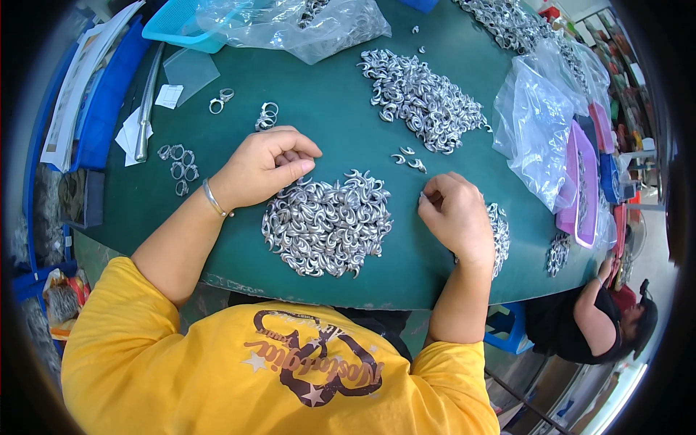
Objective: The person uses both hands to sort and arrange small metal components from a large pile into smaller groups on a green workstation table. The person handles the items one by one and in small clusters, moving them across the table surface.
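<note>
My left hand [267, 164] is over the upper left edge of a heap of small silver curved metal pieces [330, 226]. Its fingers are curled toward the thumb; whatever may be in them is hidden. To the right of this heap, my right hand [458, 216] is closed, thumb and fingertips drawn together. I cannot make out whether a piece is between them. Another small heap of silver pieces [499, 235] shows partly behind the right wrist. A few loose curved pieces [410, 158] lie beyond the right hand. Just past the left hand sit several silver rings [267, 114].
A larger heap of silver pieces [424, 98] lies farther back on the green table [319, 98]. Clear plastic bags [533, 119], a purple basket [580, 185] and a turquoise basket [174, 27] stand around. A tapered metal rod [147, 105] lies left. A person [598, 322] sits at right.
</note>
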A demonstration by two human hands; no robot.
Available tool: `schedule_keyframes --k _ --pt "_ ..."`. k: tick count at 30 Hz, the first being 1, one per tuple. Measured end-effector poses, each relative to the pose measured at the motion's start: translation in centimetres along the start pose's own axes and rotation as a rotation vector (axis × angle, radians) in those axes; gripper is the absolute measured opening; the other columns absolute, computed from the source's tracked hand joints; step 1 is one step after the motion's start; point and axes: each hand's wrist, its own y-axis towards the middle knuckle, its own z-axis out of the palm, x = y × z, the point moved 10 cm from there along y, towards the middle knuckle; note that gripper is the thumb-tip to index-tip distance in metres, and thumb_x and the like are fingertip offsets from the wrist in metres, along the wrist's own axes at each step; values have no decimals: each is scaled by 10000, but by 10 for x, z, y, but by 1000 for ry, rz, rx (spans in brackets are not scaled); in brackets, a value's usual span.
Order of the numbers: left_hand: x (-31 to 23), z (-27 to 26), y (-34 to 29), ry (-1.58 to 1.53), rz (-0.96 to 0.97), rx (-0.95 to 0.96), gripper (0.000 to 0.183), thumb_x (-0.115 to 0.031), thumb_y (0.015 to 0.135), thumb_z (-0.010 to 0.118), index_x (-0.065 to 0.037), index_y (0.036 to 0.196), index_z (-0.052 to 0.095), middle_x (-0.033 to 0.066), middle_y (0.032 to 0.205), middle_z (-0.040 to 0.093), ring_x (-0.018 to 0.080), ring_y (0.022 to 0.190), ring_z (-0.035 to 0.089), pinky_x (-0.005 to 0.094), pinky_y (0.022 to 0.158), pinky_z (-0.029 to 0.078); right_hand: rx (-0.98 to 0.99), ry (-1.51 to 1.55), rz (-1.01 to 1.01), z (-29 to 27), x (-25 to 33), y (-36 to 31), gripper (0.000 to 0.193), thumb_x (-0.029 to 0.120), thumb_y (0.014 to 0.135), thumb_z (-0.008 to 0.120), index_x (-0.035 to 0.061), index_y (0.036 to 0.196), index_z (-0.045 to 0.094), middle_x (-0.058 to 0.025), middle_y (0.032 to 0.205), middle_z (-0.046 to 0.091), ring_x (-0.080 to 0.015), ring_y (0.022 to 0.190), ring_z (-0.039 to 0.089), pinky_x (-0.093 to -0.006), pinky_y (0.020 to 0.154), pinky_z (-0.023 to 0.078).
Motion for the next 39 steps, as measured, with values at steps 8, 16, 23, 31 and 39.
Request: schedule_keyframes --k 8,16,23,31,39 --pt "0 1 1 -8 -5 -3 124 -67 883 653 -21 996 673 15 908 613 58 777 583 195 698 475 -370 95 -198 -14 21 11 104 -1 763 691 -8 863 666 -122 834 611 -320 817 600 -390 723 494" --pt "0 -2 0 10 8 -13 127 -65 870 657 -28 989 678 42 914 627 96 786 617 222 714 515 -152 211 -209 -4 19 9 107 7 747 710 5 846 667 -113 832 617 -309 771 608 -377 680 500" --pt "-2 -1 1 28 3 -16 126 -71 869 663 -30 987 679 39 909 626 96 781 616 222 707 516 -350 94 -292 -18 25 9 96 7 743 705 24 834 681 -105 848 621 -300 801 587 -387 714 477" --pt "-1 -2 0 21 27 -16 125 -72 878 657 -24 992 675 15 911 621 61 765 584 197 691 477 -328 173 -92 -37 -3 5 67 -23 748 668 -2 805 639 -144 796 626 -317 725 626 -388 670 500" --pt "-3 0 2 27 27 -14 125 -67 878 655 -20 992 673 17 906 618 63 759 586 197 691 477 -262 64 57 -39 -34 -1 70 22 774 672 -13 835 667 -167 784 635 -339 737 627 -398 686 494"
